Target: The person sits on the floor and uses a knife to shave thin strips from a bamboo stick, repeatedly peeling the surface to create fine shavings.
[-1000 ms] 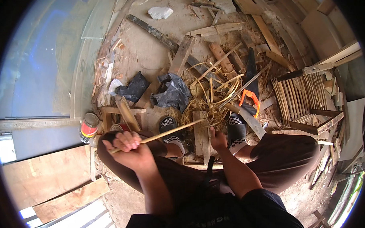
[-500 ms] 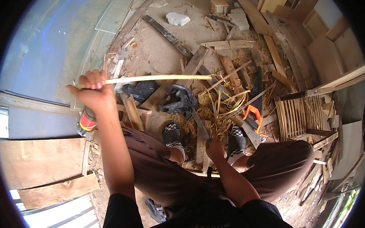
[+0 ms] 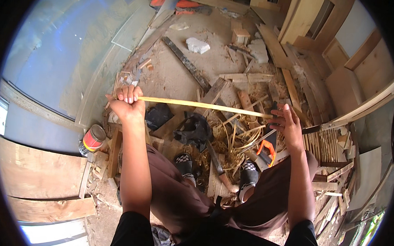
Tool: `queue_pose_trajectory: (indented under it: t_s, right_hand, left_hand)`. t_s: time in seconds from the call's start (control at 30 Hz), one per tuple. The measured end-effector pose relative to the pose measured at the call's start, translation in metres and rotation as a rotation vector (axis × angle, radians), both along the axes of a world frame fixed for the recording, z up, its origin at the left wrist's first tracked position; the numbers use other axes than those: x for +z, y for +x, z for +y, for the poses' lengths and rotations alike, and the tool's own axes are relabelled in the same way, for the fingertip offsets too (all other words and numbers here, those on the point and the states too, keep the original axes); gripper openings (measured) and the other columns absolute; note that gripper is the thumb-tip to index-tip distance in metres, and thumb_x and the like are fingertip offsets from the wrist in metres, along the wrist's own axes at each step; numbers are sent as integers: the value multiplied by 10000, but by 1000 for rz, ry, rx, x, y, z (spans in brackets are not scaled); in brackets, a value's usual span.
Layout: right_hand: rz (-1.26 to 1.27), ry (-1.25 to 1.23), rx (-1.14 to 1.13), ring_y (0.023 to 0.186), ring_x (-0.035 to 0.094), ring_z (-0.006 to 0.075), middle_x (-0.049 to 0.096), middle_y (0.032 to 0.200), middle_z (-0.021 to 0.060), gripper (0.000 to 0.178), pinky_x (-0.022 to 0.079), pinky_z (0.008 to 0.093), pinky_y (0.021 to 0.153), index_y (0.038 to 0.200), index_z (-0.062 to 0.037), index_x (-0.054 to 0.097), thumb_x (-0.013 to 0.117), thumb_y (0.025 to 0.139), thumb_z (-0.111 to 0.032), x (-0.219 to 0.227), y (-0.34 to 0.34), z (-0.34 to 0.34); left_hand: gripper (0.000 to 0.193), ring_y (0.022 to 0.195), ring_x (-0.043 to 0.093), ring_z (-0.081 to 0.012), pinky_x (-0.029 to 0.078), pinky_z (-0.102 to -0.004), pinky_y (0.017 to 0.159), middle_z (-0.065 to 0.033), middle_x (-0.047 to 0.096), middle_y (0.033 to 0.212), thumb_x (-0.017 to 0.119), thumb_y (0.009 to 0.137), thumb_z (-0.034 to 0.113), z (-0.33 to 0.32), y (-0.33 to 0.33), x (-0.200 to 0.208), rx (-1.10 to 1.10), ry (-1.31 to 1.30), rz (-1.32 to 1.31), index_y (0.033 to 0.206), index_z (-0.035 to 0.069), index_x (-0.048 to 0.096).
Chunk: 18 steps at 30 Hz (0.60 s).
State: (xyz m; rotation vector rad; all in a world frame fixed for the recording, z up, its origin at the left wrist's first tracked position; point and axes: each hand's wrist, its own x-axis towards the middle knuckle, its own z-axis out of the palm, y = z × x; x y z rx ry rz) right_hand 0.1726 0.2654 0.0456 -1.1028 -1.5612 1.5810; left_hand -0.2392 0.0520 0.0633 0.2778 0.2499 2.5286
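One slim yellowish strip [image 3: 197, 105] raised over the floor [image 3: 164, 72], left hand [image 3: 129, 101] closed round one end, right hand [image 3: 288, 122] loosely spread at the other, its grip hard to tell, wood-handled blade [image 3: 215, 159] between the feet, orange-handled saw [image 3: 272, 148] beyond, white block [image 3: 198, 45] farther off.

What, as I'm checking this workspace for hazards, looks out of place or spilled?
The knife lies loose between the slippers, its blade seemingly uncovered: an odd spot for a sharp tool. Shavings are strewn around it, and a crumpled bag lies beside them. The strip in the left hand shows no clear damage.
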Motion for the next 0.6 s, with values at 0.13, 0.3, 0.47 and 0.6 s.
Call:
queue_pose_trajectory:
  t_s: [0.13,0.3,0.47,0.6]
  right_hand:
    - [83,-70,88,684,663,161,684,974,130,432,550,279,610,1188,24,602,606,999,-364,14,-11,-6]
    - [173,87,32,607,605,115,655,792,46,137,514,253,576,1012,12,637,685,944,-96,-5,-18,-11]
    - [319,127,-42,724,642,123,669,830,61,90,535,265,684,1000,32,642,661,946,-38,-13,-14,-5]
    - [343,169,-90,747,653,128,668,834,63,90,550,275,716,1022,23,637,652,950,-30,-10,-11,-5]
  left_hand:
    - [780,414,287,-155,273,-304,439,-14,295,478,175,994,702,9,10,1,1,25,-31,524,109,367]
    - [756,482,379,-173,348,-302,514,-27,381,537,233,980,718,16,10,-2,-16,-7,6,601,95,435]
    - [467,787,573,-232,503,-387,752,-52,536,761,504,1001,524,33,42,22,46,-435,-55,866,78,527]
    - [209,920,619,-262,555,-486,874,-51,574,884,654,974,274,37,36,3,-86,-560,-12,1033,97,561]
